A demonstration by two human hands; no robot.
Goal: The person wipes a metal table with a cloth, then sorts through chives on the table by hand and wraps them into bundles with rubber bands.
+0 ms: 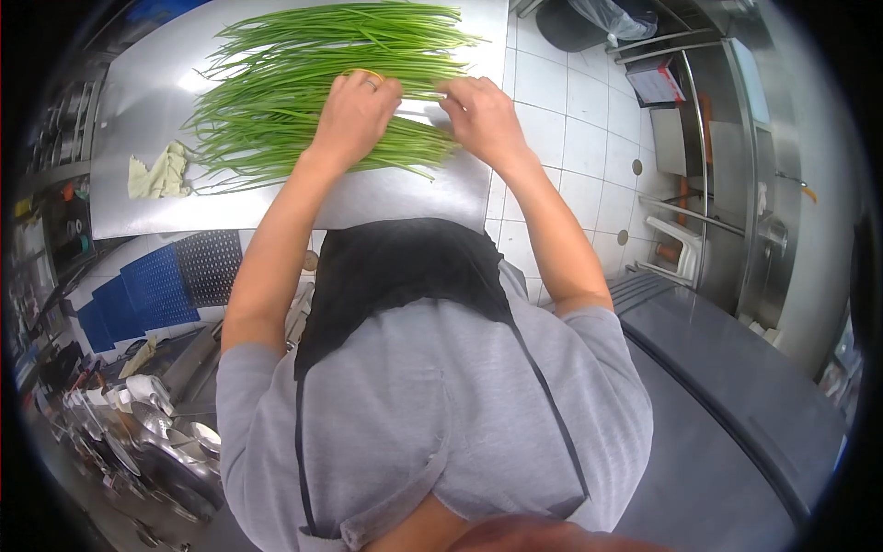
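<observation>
Long green chives (276, 101) lie side by side in a wide layer on a steel table (138, 101). My left hand (357, 115) rests on the middle of the layer, its fingers curled round some stalks. A ring is on one of its fingers, and a thin yellow band (366, 72) shows at the knuckles. At the right-hand ends of the stalks, my right hand (480, 115) pinches a few tips between thumb and fingers. The fingertips of both hands are partly hidden.
A crumpled pale cloth (161, 173) lies on the table left of the chives. Beyond the right edge are white floor tiles (570, 129), a dark bin (575, 23) and steel shelving (704, 138). Ladles and pans (170, 432) stand at lower left, a grey cabinet (699, 386) at lower right.
</observation>
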